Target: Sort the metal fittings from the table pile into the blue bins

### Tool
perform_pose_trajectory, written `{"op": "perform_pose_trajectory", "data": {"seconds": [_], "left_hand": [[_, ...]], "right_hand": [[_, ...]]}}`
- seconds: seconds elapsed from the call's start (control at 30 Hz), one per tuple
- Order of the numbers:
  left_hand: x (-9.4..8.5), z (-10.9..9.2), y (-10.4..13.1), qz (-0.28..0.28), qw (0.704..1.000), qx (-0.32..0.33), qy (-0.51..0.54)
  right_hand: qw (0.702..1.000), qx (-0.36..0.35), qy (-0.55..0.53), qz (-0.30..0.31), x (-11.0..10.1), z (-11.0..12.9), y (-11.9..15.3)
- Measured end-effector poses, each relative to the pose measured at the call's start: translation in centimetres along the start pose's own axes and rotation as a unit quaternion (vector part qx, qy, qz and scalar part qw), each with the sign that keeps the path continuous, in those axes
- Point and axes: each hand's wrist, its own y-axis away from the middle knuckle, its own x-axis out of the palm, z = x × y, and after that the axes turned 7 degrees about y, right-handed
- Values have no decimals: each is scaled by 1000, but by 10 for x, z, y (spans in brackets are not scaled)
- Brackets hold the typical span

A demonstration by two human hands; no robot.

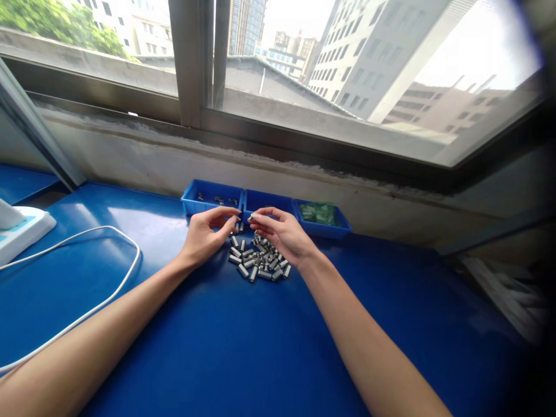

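With our right hand (284, 233) we pinch a small shiny piece (251, 218) between thumb and fingertips. Our left hand (206, 233) brings thumb and fingers close together just beside it; we cannot tell whether anything sits between them. The pinched piece is at our fingertips, above a pile of metal pieces (259, 262). These are short, smooth grey bars with flat sides, lying loose at all angles between and below our hands. Just beyond our fingers, in a row, we see a left bin (217, 189) with a few small bits (218, 199), a middle bin (270, 200) and a right bin (332, 231) of glossy green packets (319, 212), each bin smooth and blue. To our left, a thin white cable (138, 255) curves over the shiny blue table (230, 347). Past the bins we face a rough, patchy wall (130, 156) under a dark window frame (190, 63).
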Motion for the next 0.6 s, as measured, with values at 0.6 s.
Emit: {"op": "perform_pose_trajectory", "data": {"seconds": [0.6], "left_hand": [[0, 7, -4, -59, 998, -1, 25]], "right_hand": [[967, -92, 236, -39, -1, 1, 2]]}}
